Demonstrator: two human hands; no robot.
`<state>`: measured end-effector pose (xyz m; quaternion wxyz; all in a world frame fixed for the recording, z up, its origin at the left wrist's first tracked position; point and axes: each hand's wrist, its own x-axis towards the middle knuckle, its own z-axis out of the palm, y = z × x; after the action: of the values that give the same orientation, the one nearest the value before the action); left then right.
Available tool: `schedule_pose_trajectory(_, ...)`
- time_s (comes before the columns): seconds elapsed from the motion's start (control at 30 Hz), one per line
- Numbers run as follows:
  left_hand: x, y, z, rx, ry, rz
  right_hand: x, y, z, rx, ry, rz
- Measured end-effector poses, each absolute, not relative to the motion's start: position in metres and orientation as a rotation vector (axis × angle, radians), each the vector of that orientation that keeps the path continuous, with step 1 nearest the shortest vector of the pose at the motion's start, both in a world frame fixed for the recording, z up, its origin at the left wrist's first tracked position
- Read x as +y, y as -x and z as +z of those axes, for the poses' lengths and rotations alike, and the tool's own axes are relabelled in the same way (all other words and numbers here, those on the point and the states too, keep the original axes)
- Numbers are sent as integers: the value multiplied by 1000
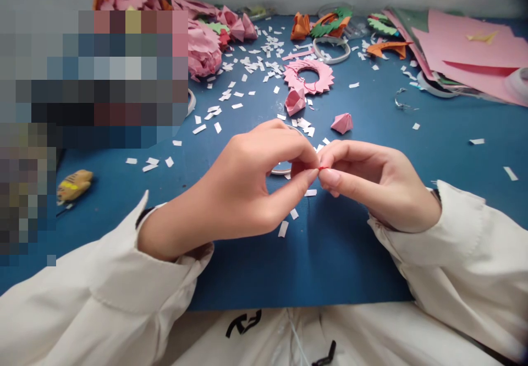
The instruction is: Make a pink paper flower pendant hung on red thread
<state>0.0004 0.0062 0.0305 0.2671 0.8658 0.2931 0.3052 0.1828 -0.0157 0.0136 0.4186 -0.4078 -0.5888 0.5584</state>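
Both hands meet over the middle of the blue table, their fingertips nearly touching. Between them runs a short bit of red thread (324, 168). My left hand (268, 181) pinches it between thumb and forefinger. From the other side, my right hand (363, 176) grips it the same way; the fingers cover most of it. A roll of white tape (281, 171) lies partly hidden behind my left hand. Just beyond the hands are a small folded pink paper piece (342, 123), another pink piece (295, 102) and a pleated pink paper ring (308, 76).
White paper scraps (212, 114) are scattered across the blue table (355, 267). Pink paper sheets (466, 47) are stacked at the back right. Another tape roll (331, 50), a green and orange ring (332, 25) and crumpled pink paper (204, 49) lie farther back. A tan striped object (75, 186) sits left.
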Motion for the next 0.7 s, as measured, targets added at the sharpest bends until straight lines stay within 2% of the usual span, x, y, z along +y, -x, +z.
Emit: schedule_pose_trajectory(0.7,9,1,31,812,-2434,908,-17,-183,17,-1485,1089,1423)
